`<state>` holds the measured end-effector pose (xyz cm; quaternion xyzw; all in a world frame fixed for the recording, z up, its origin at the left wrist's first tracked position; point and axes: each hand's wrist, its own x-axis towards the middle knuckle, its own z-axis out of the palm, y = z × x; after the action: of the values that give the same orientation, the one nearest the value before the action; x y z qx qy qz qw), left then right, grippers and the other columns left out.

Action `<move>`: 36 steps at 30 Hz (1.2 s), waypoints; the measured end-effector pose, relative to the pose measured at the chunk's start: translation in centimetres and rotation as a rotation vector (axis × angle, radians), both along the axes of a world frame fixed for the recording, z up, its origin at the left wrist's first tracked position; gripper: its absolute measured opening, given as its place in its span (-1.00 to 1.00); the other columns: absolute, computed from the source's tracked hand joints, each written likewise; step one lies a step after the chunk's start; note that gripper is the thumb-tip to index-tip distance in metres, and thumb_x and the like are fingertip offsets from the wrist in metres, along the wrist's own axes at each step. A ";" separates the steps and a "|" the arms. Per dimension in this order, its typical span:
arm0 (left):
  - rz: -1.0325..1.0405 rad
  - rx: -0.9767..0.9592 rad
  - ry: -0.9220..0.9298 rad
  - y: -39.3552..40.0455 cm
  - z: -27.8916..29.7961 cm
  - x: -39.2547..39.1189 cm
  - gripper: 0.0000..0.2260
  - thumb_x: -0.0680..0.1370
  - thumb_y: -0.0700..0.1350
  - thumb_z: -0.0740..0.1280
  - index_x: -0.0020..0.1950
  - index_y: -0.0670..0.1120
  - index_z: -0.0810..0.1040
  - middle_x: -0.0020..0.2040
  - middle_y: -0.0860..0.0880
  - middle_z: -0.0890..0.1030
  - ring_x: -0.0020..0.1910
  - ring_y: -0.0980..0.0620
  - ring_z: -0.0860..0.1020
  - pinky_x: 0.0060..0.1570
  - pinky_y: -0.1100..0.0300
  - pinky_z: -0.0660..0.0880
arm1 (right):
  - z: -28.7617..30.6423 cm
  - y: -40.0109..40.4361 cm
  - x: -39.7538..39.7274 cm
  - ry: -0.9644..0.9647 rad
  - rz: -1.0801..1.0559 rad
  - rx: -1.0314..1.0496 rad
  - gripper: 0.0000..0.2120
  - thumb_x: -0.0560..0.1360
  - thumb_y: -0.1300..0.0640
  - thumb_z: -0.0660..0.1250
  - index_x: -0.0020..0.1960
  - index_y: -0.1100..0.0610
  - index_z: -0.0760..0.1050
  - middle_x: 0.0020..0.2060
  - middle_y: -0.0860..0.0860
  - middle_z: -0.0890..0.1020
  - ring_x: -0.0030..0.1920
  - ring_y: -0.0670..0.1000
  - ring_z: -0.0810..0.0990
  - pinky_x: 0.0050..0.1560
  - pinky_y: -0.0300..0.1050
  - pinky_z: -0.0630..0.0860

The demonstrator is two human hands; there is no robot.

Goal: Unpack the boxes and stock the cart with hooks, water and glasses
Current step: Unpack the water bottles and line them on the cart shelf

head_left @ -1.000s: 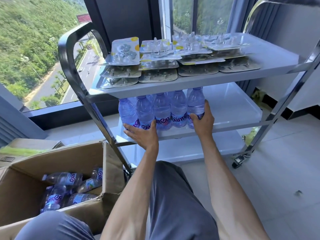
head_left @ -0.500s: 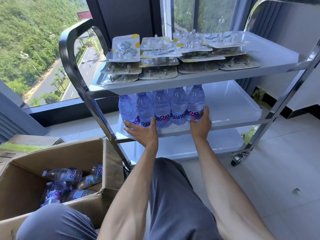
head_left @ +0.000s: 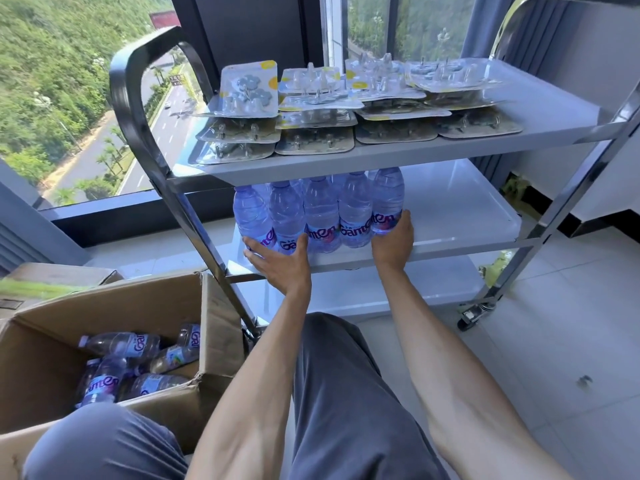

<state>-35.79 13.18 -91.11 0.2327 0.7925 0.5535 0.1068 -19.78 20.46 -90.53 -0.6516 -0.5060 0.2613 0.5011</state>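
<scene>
water bottles (head_left: pixel 320 213) upright in a row on the cart's middle shelf (head_left: pixel 460 216); left hand (head_left: pixel 282 263) and right hand (head_left: pixel 393 237) press flat against the row's ends, fingers straight, squaring it; next, likely more bottles from the cardboard box (head_left: pixel 45 344).

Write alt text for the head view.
Both hands, left hand and right hand, press a row of water bottles on the cart's middle shelf. Hook packs cover the top shelf; a cardboard box holds more bottles.
</scene>
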 end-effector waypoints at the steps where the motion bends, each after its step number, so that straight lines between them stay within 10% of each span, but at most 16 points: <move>1: -0.004 0.023 0.029 -0.5 0.0 -0.2 -0.03 0.40 0.22 0.50 0.60 -0.02 0.01 0.54 -0.17 0.17 0.51 -0.18 0.21 0.38 -0.08 0.32 | -0.3 -1.1 -0.5 0.015 -0.084 0.026 -0.58 0.43 0.32 0.36 0.27 0.26 0.41 0.15 0.19 0.53 0.18 0.21 0.50 0.13 0.06 0.49; 10: 0.186 0.074 0.110 -8.7 -1.2 -10.9 -0.82 0.54 -0.18 0.28 0.10 -0.16 0.59 -0.04 -0.14 0.68 -0.03 -0.17 0.61 -0.03 0.16 0.44 | -2.9 -11.7 -11.7 0.070 0.208 0.186 -0.80 0.42 0.47 0.23 -0.05 0.31 0.56 -0.17 0.17 0.66 -0.14 0.21 0.60 -0.12 -0.02 0.48; 15: 0.332 -0.161 0.163 -14.6 -3.1 -21.0 -0.81 0.51 -0.20 0.26 0.04 -0.14 0.63 -0.04 -0.20 0.68 0.00 -0.24 0.59 -0.02 0.08 0.47 | -2.6 -14.9 -20.2 0.033 0.566 0.107 -0.78 0.43 0.34 0.19 -0.07 0.21 0.59 -0.23 0.10 0.68 -0.19 0.15 0.64 -0.15 -0.09 0.51; 22: 0.430 -0.558 -0.256 -19.1 -9.2 -31.8 -0.65 0.55 -0.12 0.30 0.28 -0.24 0.51 0.27 -0.30 0.55 0.29 -0.29 0.48 0.26 0.00 0.40 | -5.5 -18.3 -36.4 -0.380 1.089 -0.297 -0.64 0.41 0.31 0.25 0.16 0.13 0.59 0.10 0.15 0.65 0.16 0.17 0.58 0.10 -0.11 0.49; 29: 0.162 -0.911 -0.424 -18.2 -15.9 -37.4 -0.51 0.59 0.01 0.30 0.39 -0.29 0.42 0.36 -0.29 0.49 0.36 -0.25 0.46 0.32 0.00 0.41 | -14.9 -17.1 -43.6 -0.753 1.045 -0.592 -0.59 0.58 0.15 0.26 0.42 0.15 0.38 0.37 0.21 0.41 0.40 0.24 0.38 0.39 0.08 0.36; 36: -0.432 -1.214 0.000 -16.4 -22.5 -40.3 -0.67 0.54 -0.24 0.23 0.30 -0.19 0.52 0.26 -0.22 0.57 0.26 -0.20 0.55 0.24 -0.02 0.50 | -21.2 -12.9 -47.5 -0.910 1.134 -0.435 -0.58 0.59 0.15 0.23 0.43 0.13 0.31 0.31 0.20 0.45 0.34 0.23 0.41 0.32 0.06 0.38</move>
<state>-76.11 -3.26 -113.60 0.2852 0.9000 -0.0273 0.3284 -67.24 7.55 -111.74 -0.4194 -0.8574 0.2781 -0.1078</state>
